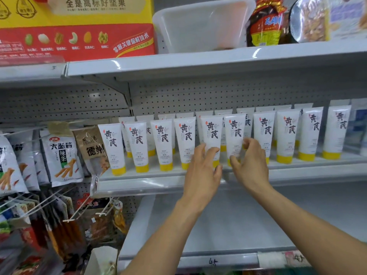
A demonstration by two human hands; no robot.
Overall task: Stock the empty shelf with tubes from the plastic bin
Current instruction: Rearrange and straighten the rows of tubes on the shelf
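The tubes (139, 143) stand in two rows on the shelf (158, 183), all upright on their caps, the front row close side by side. Each tube is white, smooth plastic, flat and wide at its crimped top end and rounder near the bottom, with large black characters printed down the front and a bright yellow cap. The shelf is a glossy pale metal board with a rounded front edge; behind it is a dull panel full of small holes.

In front of the shelf, near its middle, the right hand (251, 167) holds one front tube (235, 133): the thumb is low on one side, and the bent fingers (249, 143) are on the other side. The left hand (202, 169) is just beside it, its fingers (212, 150) loose and spread, with the tips on the lower part of the neighbouring tube (211, 133).

Above the shelf, on the next board, the plastic bin (198, 26) leans tilted, milky and half transparent, with round corners. Left of the shelf hang shiny snack bags (61, 155).
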